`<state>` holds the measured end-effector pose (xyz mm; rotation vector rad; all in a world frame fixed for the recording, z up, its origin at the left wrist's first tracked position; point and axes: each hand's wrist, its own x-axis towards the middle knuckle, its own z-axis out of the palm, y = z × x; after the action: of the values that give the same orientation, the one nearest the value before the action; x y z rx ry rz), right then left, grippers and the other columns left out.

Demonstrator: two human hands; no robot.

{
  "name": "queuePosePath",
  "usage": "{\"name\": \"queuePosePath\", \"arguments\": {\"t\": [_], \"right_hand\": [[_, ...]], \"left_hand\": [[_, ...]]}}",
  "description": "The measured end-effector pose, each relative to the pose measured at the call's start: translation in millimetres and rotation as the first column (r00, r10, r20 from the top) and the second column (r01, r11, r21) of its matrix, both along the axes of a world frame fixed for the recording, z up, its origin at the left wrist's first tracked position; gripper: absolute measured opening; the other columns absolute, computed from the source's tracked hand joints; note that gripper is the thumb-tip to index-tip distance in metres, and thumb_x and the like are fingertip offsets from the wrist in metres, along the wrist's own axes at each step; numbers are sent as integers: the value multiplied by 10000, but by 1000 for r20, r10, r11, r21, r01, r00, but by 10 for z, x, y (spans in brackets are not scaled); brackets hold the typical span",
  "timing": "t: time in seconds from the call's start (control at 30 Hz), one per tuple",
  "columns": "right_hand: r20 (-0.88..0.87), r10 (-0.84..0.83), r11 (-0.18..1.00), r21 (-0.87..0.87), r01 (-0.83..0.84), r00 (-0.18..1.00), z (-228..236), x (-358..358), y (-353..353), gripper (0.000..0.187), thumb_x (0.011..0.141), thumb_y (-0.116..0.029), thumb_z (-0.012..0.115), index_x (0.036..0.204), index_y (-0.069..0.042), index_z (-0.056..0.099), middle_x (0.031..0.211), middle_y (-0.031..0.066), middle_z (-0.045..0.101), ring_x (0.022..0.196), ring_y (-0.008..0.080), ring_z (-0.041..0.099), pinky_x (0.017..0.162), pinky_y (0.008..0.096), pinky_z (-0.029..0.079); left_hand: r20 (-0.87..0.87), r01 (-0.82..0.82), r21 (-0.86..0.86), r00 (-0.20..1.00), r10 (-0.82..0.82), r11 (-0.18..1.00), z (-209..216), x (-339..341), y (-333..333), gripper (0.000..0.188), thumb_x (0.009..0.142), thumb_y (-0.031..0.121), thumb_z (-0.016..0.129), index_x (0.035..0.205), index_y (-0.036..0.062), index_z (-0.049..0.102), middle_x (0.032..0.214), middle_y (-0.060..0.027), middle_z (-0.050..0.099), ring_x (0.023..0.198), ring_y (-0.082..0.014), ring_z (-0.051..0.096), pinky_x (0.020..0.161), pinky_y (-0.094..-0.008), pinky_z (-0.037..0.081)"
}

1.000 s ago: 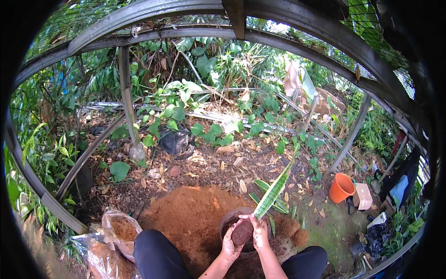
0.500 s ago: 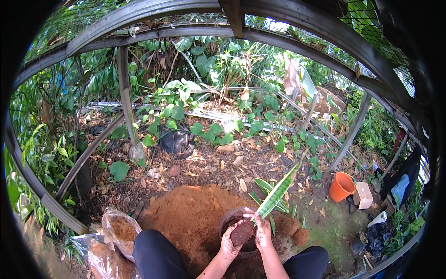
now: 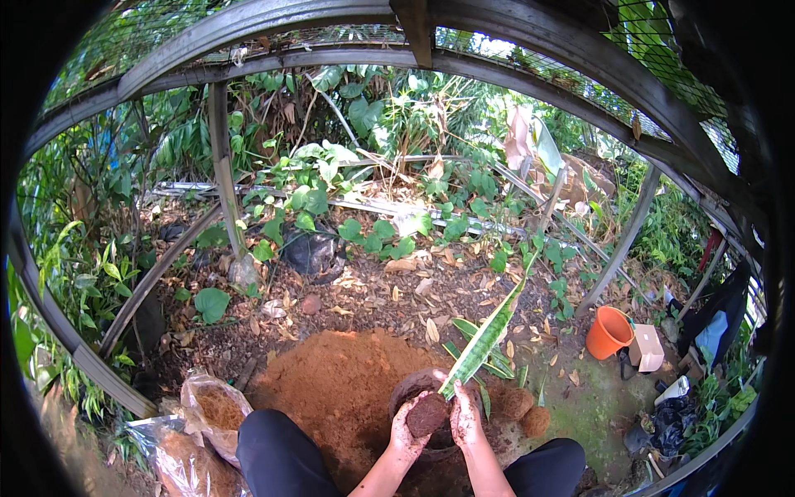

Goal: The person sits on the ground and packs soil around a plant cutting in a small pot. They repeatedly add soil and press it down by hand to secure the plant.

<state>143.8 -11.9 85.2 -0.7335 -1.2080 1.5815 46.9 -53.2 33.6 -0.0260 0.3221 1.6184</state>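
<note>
My left hand (image 3: 403,432), smeared with soil, is cupped around a dark, rounded clump of soil (image 3: 427,415). Beside it, my right hand (image 3: 466,422) pinches the lower end of a long, yellow-edged snake plant leaf (image 3: 490,335), which slants up and to the right. The leaf's base is close to the soil clump; whether they touch I cannot tell. Both hands are over a round, soil-stained pot (image 3: 403,388), whose inside they partly hide. More cut snake plant leaves (image 3: 497,364) lie on the ground just beyond my right hand.
A mound of reddish-brown soil (image 3: 319,377) lies left of the pot. Clear plastic bags of brown fibre (image 3: 217,410) are at my left knee. Two fibrous brown husks (image 3: 517,403) rest right of the pot. Farther right stand an orange bucket (image 3: 609,333) and a cardboard box (image 3: 647,349).
The leaf has moved slightly down and left, and its tilt has shifted a little. The right hand's spread fingers have drawn in around its base. The left hand with the clump has shifted slightly left.
</note>
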Motion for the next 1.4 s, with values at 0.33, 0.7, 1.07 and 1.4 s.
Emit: {"name": "queuePosePath", "arguments": {"t": [0.33,0.7,1.07,1.4], "right_hand": [[149,53,995,75,-64,987,-31,-98,-98,487,948,-410,495,1196,-5,603,1318,124,530,1277,206,419,1125,372,198],[-107,-90,987,123,103,990,-41,-202,-148,195,913,-89,579,1084,3,560,1069,171,648,1046,223,593,956,344,422],[-185,-232,969,-124,212,955,-110,-219,-123,274,940,-226,510,956,24,623,1059,171,660,980,250,624,924,373,469],[-192,-134,922,-383,51,972,-135,46,88,221,889,-211,598,868,7,628,907,143,678,778,254,663,746,364,529]], "left_hand": [[-18,59,54,998,-58,997,-74,-33,-35,438,859,314,520,1189,33,582,1195,-123,615,1112,-287,578,982,-436,444],[-177,61,77,983,-46,995,120,42,-66,387,902,253,530,1236,58,548,1237,-76,576,1158,-191,533,999,-343,407],[-274,-118,64,953,131,991,145,173,-74,350,894,198,589,1186,8,556,1205,-107,593,1124,-205,558,1008,-334,413],[-404,-52,105,910,90,993,98,-4,47,495,976,398,421,1304,33,486,1242,-87,550,1160,-204,509,1044,-362,348]]}}
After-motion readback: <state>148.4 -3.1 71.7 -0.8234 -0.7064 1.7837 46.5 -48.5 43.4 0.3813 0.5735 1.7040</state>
